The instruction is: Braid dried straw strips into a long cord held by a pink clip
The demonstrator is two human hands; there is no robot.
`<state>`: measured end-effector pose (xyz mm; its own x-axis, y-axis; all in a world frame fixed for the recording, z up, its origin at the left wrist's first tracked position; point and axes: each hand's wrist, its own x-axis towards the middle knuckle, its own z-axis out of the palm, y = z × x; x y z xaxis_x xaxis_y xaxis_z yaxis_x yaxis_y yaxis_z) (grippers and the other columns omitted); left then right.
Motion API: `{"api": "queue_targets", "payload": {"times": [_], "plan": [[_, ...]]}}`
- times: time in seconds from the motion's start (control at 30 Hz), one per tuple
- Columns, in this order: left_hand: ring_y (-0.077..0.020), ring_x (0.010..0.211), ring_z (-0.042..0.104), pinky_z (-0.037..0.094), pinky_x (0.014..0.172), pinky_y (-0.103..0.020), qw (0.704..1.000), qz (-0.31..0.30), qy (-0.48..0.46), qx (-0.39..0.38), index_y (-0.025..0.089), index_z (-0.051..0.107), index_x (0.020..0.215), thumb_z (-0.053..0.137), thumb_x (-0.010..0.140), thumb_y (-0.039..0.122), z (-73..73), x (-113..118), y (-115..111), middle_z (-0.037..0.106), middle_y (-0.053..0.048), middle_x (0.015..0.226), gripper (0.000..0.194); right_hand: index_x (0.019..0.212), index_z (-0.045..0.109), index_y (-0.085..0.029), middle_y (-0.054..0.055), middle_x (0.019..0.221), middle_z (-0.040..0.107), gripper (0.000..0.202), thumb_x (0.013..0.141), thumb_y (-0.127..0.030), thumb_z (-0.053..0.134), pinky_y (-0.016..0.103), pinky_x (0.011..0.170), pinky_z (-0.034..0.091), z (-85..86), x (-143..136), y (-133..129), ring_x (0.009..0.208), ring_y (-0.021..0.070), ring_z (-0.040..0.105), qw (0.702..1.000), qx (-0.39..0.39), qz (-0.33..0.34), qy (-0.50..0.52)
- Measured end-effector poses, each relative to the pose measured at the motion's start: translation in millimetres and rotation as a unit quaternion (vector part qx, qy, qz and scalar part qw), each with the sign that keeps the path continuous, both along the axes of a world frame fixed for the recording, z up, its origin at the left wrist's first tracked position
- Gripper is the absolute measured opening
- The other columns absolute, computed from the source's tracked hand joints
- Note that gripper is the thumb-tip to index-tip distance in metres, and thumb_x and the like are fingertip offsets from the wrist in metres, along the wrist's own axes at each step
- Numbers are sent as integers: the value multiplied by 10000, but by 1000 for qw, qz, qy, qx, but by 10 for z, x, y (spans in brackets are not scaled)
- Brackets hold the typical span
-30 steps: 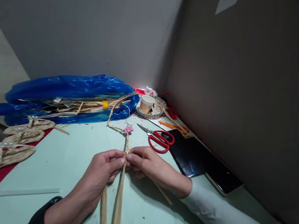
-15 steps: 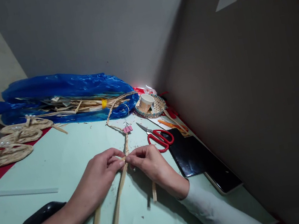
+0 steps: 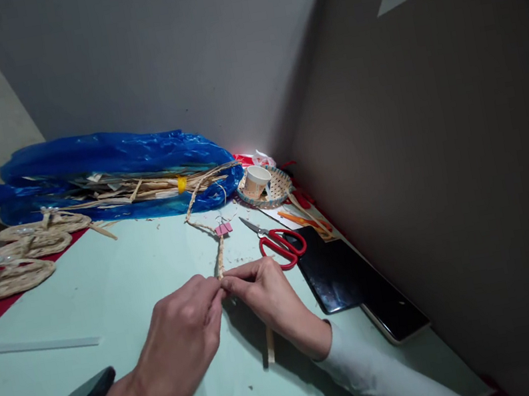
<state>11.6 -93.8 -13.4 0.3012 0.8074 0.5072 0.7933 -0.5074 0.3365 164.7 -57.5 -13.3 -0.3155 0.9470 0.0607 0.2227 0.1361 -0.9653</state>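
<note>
Braid (image 3: 220, 254): centre of the frame, running up to the pink clip (image 3: 223, 229) and on toward the blue bag (image 3: 98, 148)
Right hand (image 3: 268, 295): thumb and forefinger pinching the braid's lower end
Left hand (image 3: 181, 337): fingertips at the same end, back turned up, whether they pinch I cannot tell
Scissors (image 3: 269, 234): right of centre, red handle over the black slab (image 3: 327, 272)

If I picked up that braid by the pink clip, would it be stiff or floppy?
The braid would probably flop, since it bends sharply beyond the pink clip. It looks thin, so it's likely light. It might not lift freely: the left hand and right hand meet at its near end.
</note>
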Motion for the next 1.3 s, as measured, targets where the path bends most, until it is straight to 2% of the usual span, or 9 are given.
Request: {"api": "queue_targets", "payload": {"times": [0.3, 0.47, 0.67, 0.73, 0.8, 0.9, 1.03, 1.17, 1.3], "plan": [[-248, 616, 687, 502, 574, -358, 990, -9, 108, 92, 144, 685, 830, 397, 930, 62, -47, 38, -83, 672, -69, 700, 316, 529, 503, -162, -63, 472, 387, 343, 815, -317, 611, 255, 473, 162, 49, 33, -6, 471, 64, 257, 989, -118, 34, 77], [-249, 678, 685, 465, 606, -362, 997, -16, 77, -5, 169, 717, 915, 415, 973, 222, 7, 12, -127, 696, -65, 748, 311, 641, 630, -132, -88, 463, 362, 280, 697, -382, 743, 267, 457, 105, 40, 35, 10, 454, 53, 208, 967, -197, 20, 163], [-235, 813, 657, 446, 741, -352, 974, 44, -152, -162, 217, 692, 840, 487, 929, 351, 142, -120, 78, 721, -54, 881, 260, 661, 664, -121, -104, 457, 328, 324, 634, -408, 812, 253, 460, 105, 83, 41, 4, 454, 45, 190, 956, -225, 31, 184], [-246, 834, 655, 454, 759, -358, 929, 42, -245, -273, 209, 675, 907, 571, 871, 407, 147, -125, 177, 732, -55, 891, 226, 677, 680, -116, -92, 467, 351, 304, 684, -403, 781, 249, 462, 126, 81, 42, -4, 456, 51, 213, 961, -208, 39, 181], [-223, 790, 648, 465, 738, -336, 854, -16, -347, -388, 199, 643, 912, 624, 820, 426, 126, -97, 244, 715, -32, 797, 246, 688, 691, -114, -70, 491, 399, 293, 745, -399, 734, 249, 462, 146, 66, 49, -8, 461, 60, 245, 965, -185, 56, 177], [-119, 570, 520, 410, 584, -246, 772, -63, -430, -464, 183, 591, 776, 676, 750, 421, 80, -29, 274, 573, 44, 595, 254, 720, 708, -110, -56, 510, 421, 270, 827, -349, 643, 251, 465, 166, 33, 72, 4, 466, 72, 253, 976, -146, 75, 144], [-39, 426, 238, 168, 417, -200, 766, -40, -433, -473, 193, 535, 724, 691, 671, 470, 43, 21, 272, 433, 102, 572, 323, 732, 739, -117, -52, 505, 425, 250, 877, -216, 561, 244, 512, 237, 30, 100, 19, 505, 94, 320, 997, -52, 54, 28], [-40, 367, 247, 125, 391, -219, 792, -9, -400, -460, 204, 534, 654, 659, 677, 472, 28, 25, 278, 456, 86, 522, 297, 736, 744, -140, 10, 620, 622, 297, 917, -133, 509, 249, 609, 317, 127, 106, -52, 615, 132, 490, 986, 77, 52, -135], [-76, 389, 296, 162, 409, -229, 835, 24, -356, -418, 203, 566, 595, 648, 713, 457, 18, 13, 264, 406, 92, 455, 292, 727, 704, -142, 64, 690, 685, 253, 908, -108, 531, 277, 588, 273, 196, 99, -152, 597, 136, 497, 937, 169, 15, -305]]}}
